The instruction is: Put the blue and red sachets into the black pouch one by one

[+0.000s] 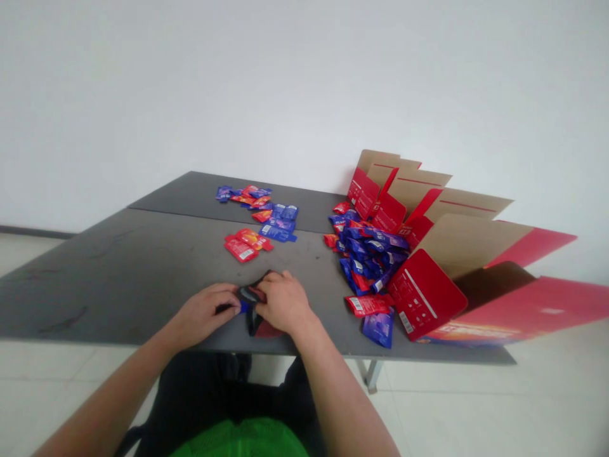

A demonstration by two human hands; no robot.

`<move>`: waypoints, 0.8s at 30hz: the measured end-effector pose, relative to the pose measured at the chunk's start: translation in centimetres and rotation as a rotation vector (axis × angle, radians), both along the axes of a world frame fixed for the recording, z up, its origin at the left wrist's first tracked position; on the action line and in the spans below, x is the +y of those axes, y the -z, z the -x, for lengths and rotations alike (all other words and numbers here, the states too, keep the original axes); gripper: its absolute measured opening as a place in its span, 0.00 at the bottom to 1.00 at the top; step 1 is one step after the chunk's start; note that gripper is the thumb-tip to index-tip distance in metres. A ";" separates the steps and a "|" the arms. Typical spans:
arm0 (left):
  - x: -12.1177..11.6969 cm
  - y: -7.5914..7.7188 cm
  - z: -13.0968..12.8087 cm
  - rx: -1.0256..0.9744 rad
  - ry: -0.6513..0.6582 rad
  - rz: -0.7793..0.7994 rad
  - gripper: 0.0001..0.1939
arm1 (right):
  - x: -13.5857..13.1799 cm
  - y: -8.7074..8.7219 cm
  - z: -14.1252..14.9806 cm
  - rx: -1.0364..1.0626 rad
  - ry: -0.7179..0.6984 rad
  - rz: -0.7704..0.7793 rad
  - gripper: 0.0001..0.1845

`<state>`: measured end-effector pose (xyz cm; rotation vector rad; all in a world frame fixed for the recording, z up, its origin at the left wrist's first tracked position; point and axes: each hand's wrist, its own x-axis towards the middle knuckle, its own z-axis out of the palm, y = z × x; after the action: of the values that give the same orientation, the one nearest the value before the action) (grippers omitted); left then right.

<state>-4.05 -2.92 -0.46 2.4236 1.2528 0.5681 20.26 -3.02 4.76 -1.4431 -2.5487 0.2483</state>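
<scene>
Gray tabletop (157,254) here, and our forearms (328,374) angle inward over its near edge: our right hand (285,301), palm down, grips a dark folded item (266,329) there; our left hand (205,314) pinches a blue bit (244,307) against it.

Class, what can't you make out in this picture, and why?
Head view:
Full shape of the dark item: covered by the right hand.
Extent of the blue piece: partly hidden by the left hand.
Floor of the nearest box: hidden by its wall.
Its right end: cut by the frame.
Lower packets in the pile: buried under others.
Print on the loose red packets: too small, blurred.
</scene>
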 end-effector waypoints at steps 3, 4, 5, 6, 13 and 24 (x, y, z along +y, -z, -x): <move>0.0 -0.1 0.0 0.013 -0.001 0.010 0.13 | 0.7 0.5 -4.1 -0.004 0.151 0.034 0.10; 0.0 -0.2 0.0 0.017 0.002 0.012 0.13 | 0.9 0.3 -5.6 -0.025 0.226 0.047 0.09; 0.0 -0.2 0.0 0.020 0.007 0.015 0.13 | 1.0 0.0 -6.8 -0.050 0.294 0.053 0.08; 0.0 -0.1 0.1 0.019 0.011 0.017 0.13 | 1.0 -0.5 -7.5 -0.068 0.346 0.047 0.08; 0.2 0.2 0.1 0.012 -0.013 0.011 0.14 | -0.4 -1.9 -1.3 0.048 0.079 -0.120 0.11; 0.0 -0.2 0.1 0.021 -0.015 0.034 0.13 | 1.1 0.7 -8.0 0.092 0.288 0.064 0.03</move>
<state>-4.15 -2.94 -0.29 2.4002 1.2800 0.5230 28.24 -1.88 4.09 -1.7543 -2.2447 0.3421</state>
